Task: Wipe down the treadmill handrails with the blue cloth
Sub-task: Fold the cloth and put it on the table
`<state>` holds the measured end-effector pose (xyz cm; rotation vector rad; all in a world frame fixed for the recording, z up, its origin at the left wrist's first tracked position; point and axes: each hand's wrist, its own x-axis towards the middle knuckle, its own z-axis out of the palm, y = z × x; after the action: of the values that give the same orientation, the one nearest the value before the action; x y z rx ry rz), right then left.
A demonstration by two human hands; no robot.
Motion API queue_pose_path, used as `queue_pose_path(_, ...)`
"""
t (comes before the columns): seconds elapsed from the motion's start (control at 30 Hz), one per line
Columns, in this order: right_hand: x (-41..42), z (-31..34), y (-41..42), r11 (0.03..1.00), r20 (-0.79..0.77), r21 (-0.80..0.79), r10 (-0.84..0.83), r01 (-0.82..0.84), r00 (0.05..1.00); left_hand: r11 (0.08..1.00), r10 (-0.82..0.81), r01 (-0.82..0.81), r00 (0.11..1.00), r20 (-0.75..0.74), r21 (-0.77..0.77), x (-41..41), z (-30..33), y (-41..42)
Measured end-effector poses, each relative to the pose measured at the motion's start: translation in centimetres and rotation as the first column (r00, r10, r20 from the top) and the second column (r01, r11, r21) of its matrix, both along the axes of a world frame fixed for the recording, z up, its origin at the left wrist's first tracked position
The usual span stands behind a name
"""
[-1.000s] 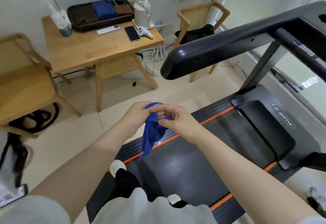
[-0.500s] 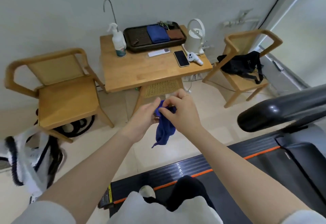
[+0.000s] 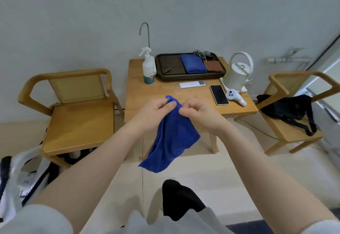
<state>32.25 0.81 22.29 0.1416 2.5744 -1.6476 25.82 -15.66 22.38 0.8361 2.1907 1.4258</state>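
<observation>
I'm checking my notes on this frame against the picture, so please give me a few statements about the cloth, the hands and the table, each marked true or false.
1. Both hands pinch the blue cloth at its top edge: left hand, right hand. True.
2. The cloth is pressed against a treadmill handrail. False: no handrail is in view; the cloth hangs in the air.
3. A white spray bottle stands on the wooden table. True.
4. The phone lies on the left chair. False: it lies on the table.
5. A folded blue towel lies in the dark tray. True.
</observation>
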Motion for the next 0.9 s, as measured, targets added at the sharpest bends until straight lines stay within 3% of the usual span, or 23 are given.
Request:
queue_pose_path(0.07, -4.4, -3.3, 2.9, 0.987, 0.072, 0.024, 0.155, -0.157, 0.985, 0.989, 0.122, -0.125, 0.992, 0.037, 0.08, -4.1, -2.7, 2.0)
queue_pose_path(0.13, -9.4, -8.2, 5.7, 0.923, 0.194, 0.159, 0.319, -0.35, 0.928, 0.978, 0.179, -0.18, 0.984, 0.025, 0.103, -8.9, -6.5, 4.0)
queue_pose_path(0.23, -14.9, -13.4, 9.3, 0.849, 0.293, 0.303, 0.349, -0.432, 0.89, 0.983, 0.18, -0.178, 0.983, -0.042, 0.047, -14.3, -11.2, 6.7)
queue_pose_path(0.3, -16.8, -13.9, 11.3, 0.927, 0.216, 0.246, 0.232, -0.283, 0.948, 0.968, 0.242, -0.24, 0.97, -0.009, 0.076, -16.2, -12.1, 8.2)
queue_pose_path(0.4, -18.8, -12.1, 14.5, 1.0, 0.014, 0.015, 0.014, -0.015, 1.0, 0.95, 0.307, -0.306, 0.952, -0.006, 0.06, -19.4, -11.0, 9.9)
queue_pose_path(0.53, -22.8, -8.6, 16.7, 0.985, -0.13, -0.166, -0.058, 0.036, 0.99, 0.937, 0.348, -0.342, 0.929, -0.125, 0.069, -23.7, -8.4, 12.0)
queue_pose_path(0.67, -26.0, -6.8, 18.3, 0.935, -0.173, -0.335, -0.179, 0.113, 0.969, 0.912, 0.34, -0.334, 0.94, 0.019, 0.239, -27.3, -7.9, 14.3)
queue_pose_path(0.73, -27.1, -6.9, 19.2, 0.924, -0.181, -0.323, -0.273, 0.205, 0.945, 0.916, 0.272, -0.285, 0.958, 0.084, 0.282, -29.0, -8.2, 15.5)
queue_pose_path(0.83, -29.1, -8.1, 20.9, 0.901, -0.208, -0.092, -0.435, 0.425, 0.876, 0.951, 0.182, -0.195, 0.981, 0.074, 0.239, -31.5, -9.4, 17.7)
queue_pose_path(0.9, -30.3, -8.9, 21.8, 0.851, -0.218, -0.044, -0.519, 0.523, 0.826, 0.958, 0.171, -0.179, 0.984, 0.055, 0.222, -32.8, -10.1, 19.1)
